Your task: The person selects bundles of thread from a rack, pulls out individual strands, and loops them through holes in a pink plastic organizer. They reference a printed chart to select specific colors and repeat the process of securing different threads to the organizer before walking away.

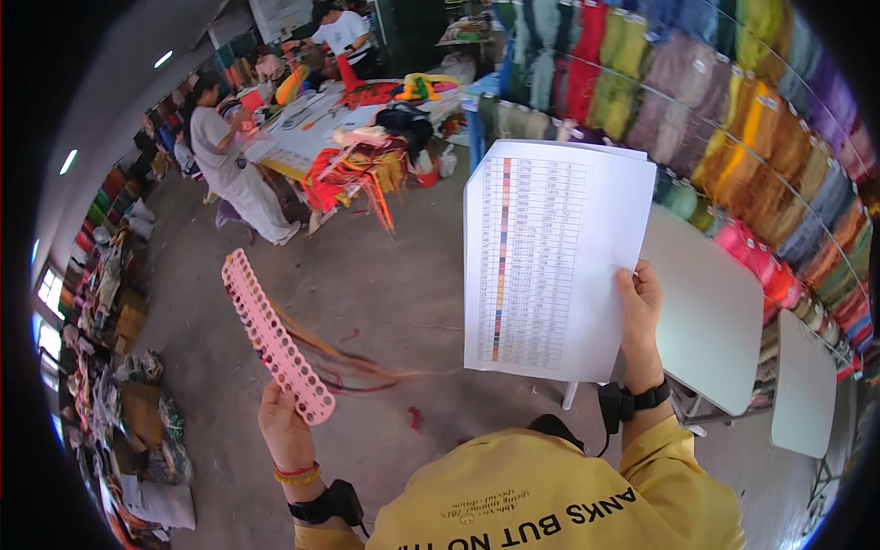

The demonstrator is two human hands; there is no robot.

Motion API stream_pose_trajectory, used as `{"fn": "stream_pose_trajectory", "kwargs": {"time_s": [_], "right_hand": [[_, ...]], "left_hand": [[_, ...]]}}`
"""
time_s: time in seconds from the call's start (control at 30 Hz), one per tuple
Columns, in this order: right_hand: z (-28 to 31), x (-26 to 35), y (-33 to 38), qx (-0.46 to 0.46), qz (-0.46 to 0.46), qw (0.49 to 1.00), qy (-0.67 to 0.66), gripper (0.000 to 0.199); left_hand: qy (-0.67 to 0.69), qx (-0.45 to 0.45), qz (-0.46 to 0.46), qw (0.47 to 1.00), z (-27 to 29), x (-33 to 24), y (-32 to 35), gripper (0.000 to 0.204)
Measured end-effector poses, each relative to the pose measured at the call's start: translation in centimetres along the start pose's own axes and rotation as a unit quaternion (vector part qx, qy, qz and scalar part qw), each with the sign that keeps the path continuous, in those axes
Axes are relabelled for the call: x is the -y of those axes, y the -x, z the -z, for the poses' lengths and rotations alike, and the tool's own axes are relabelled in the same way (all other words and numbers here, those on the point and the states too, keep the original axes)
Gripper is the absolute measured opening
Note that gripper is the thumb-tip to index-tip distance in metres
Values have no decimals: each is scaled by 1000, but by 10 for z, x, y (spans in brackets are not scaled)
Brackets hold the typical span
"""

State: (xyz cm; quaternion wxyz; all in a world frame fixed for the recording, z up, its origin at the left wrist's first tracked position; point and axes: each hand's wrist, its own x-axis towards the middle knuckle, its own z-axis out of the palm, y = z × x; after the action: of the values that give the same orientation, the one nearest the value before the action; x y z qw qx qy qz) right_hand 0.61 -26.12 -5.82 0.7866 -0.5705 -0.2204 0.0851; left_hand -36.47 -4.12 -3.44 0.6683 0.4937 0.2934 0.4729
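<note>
My left hand (286, 426) grips the lower end of a long pink strip (273, 335) punched with two rows of round holes; thin orange and dark threads trail from it toward the right. My right hand (639, 312) holds up a white paper sheet (555, 257) by its right edge. The sheet carries a printed table with a narrow column of colour swatches down its left side. Both hands are raised in front of me above a grey concrete floor. I wear a yellow top and a dark band on each wrist.
A white table (710, 312) stands to my right, and a second one (805, 390) beyond it. Hanging yarn skeins (733, 119) in many colours line the right wall. Other people work at a cluttered table (312, 128) at the back. Bags and bundles (137, 403) lie along the left.
</note>
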Motion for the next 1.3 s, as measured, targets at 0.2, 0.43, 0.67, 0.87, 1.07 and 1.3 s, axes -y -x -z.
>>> {"fn": "stream_pose_trajectory", "kwargs": {"time_s": [0.2, 0.43, 0.67, 0.87, 1.07, 1.3], "right_hand": [[-90, -37, -47, 54, -12, 998, 1, 14], [-182, -76, -153, 127, -3, 992, 0, 14], [-247, -109, -262, 152, -1, 988, -3, 14], [-266, -141, -313, 108, -9, 993, -45, 16], [-230, -136, -328, -4, -8, 1000, 1, 18], [-155, -95, -261, -230, 73, 970, 29, 18]], "left_hand": [[-11, -53, 11, 998, 31, 8, -29, 26], [-60, -97, 21, 993, 21, 18, -109, 27], [-69, -134, 8, 989, -12, 17, -214, 27], [-68, -60, 48, 995, -33, 41, -318, 28], [-82, 110, 127, 982, -82, 72, -423, 28], [-126, 404, 106, 900, -191, 107, -484, 30]]}}
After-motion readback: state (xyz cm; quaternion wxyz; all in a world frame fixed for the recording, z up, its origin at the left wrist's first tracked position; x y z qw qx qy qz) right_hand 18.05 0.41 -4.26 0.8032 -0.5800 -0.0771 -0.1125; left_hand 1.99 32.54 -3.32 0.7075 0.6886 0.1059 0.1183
